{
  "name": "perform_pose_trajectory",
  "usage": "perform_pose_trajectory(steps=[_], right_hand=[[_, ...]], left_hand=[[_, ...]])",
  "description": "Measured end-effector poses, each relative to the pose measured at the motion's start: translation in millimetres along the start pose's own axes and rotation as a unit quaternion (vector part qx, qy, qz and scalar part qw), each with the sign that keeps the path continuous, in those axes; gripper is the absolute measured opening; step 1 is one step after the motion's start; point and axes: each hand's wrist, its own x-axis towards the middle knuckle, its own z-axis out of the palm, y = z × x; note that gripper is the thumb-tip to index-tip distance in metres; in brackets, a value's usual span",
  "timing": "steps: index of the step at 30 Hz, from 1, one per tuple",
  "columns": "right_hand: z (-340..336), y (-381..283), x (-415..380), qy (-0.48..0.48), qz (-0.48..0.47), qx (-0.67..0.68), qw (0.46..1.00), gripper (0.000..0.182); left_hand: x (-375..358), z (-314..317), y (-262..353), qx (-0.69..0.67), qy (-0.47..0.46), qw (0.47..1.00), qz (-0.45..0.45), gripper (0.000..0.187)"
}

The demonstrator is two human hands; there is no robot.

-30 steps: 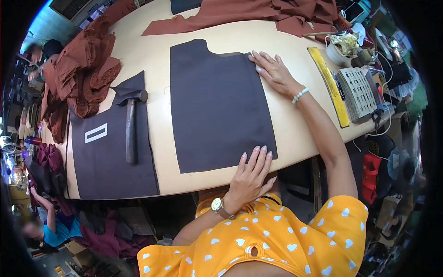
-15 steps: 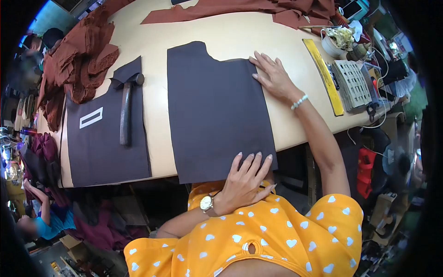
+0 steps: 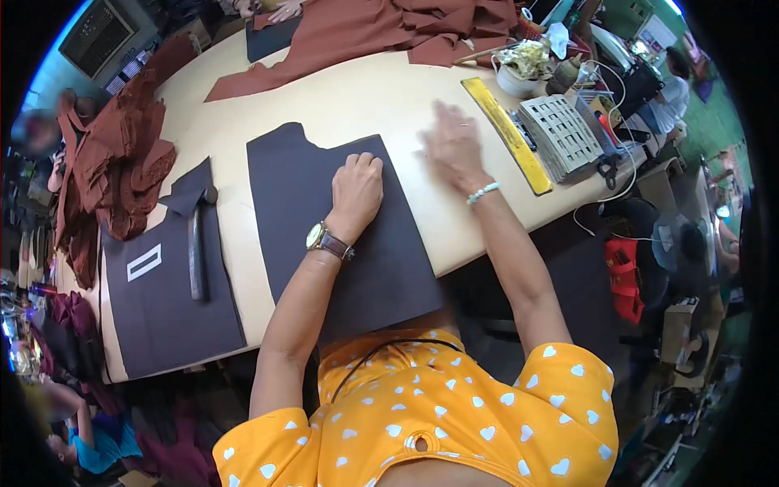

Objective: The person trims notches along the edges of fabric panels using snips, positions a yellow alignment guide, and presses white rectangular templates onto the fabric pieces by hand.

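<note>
A dark cut fabric panel (image 3: 324,243) with a notched top corner lies in front of me, its lower end at the table edge by my waist. My left hand (image 3: 357,193), with a watch on its wrist, rests on the panel's upper part; its fingers are curled into a fist, and their undersides are hidden. Right of the panel, my right hand (image 3: 456,146) is over the bare table, smeared by motion. Its fingers look stretched out and hold nothing I can see.
On the left, a hammer (image 3: 198,252) and a white rectangular frame (image 3: 144,263) lie on another dark panel (image 3: 170,325). Rust-coloured cloth (image 3: 114,162) is heaped behind. A yellow ruler (image 3: 507,134), slotted cards (image 3: 560,134) and scissors (image 3: 608,172) lie right. Another person's hand (image 3: 286,10) shows at the far edge.
My left hand has gone from the panel's lower edge up onto its upper part and curled. My right hand has come off the panel's upper right corner. The view has shifted.
</note>
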Motion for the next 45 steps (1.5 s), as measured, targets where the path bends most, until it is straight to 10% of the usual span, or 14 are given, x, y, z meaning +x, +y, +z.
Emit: perform_pose_trajectory(steps=[3,9,17,30,45], right_hand=[[-17.4,57.9,1.7,0.110,0.070,-0.176,0.976,0.030],[-36.2,115.3,-1.5,-0.030,0.135,-0.280,0.950,0.014],[-35.8,112.8,15.7,-0.072,0.145,-0.285,0.945,0.015],[-51.3,82.6,24.0,-0.033,0.066,-0.317,0.945,0.008],[-34.2,107.2,0.7,-0.002,0.183,-0.177,0.967,0.016]], left_hand=[[8.8,-2.8,-0.8,-0.004,-0.014,1.000,-0.026,0.008],[43.1,-4.9,-30.6,-0.056,0.011,0.997,-0.056,0.034],[91.2,-10.1,-57.0,-0.143,-0.283,0.930,-0.185,0.046],[52.8,-19.9,-53.1,-0.272,-0.187,0.933,-0.143,0.027],[-1.0,-21.1,-42.9,-0.446,-0.100,0.868,-0.196,0.019]])
